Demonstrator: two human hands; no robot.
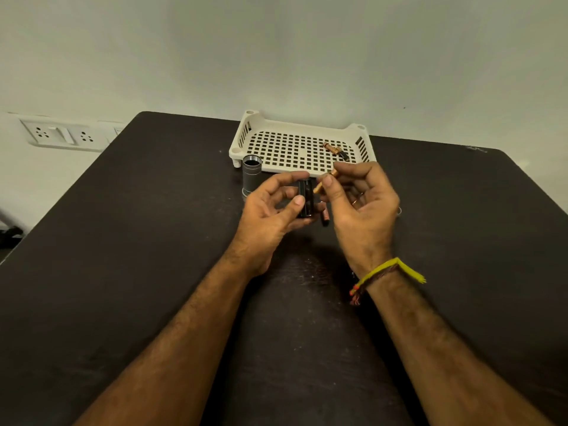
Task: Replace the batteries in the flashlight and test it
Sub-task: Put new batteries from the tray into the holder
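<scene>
While the left hand (270, 207) keeps its thumb and fingers closed on a small black battery holder (305, 198), the right hand (358, 199) pinches 1 copper-coloured battery (323, 182) between thumb and forefinger. This battery is tilted, and its lower end is touching or almost touching the upper right side of the holder; I cannot tell which. The holder stands nearly upright in the left hand, above the table and not resting on it.

Just below and right of the holder, another battery (325, 216) lies on the dark table (123, 256), partly hidden by the right hand. Left of the holder, very near the left fingertips, the grey flashlight body (251, 176) stands upright on the table with its open threaded end upward. Behind the holder, toward the wall, sits a white perforated tray (276, 146), and the flashlight body is just in front of its near left corner. Inside the tray, on the right side, lie some more batteries (335, 150) close together; their number is not clear.

The right wrist wears a yellow thread band (384, 270). Far left of the holder, on the wall (276, 50), there is a white socket plate (63, 135).
</scene>
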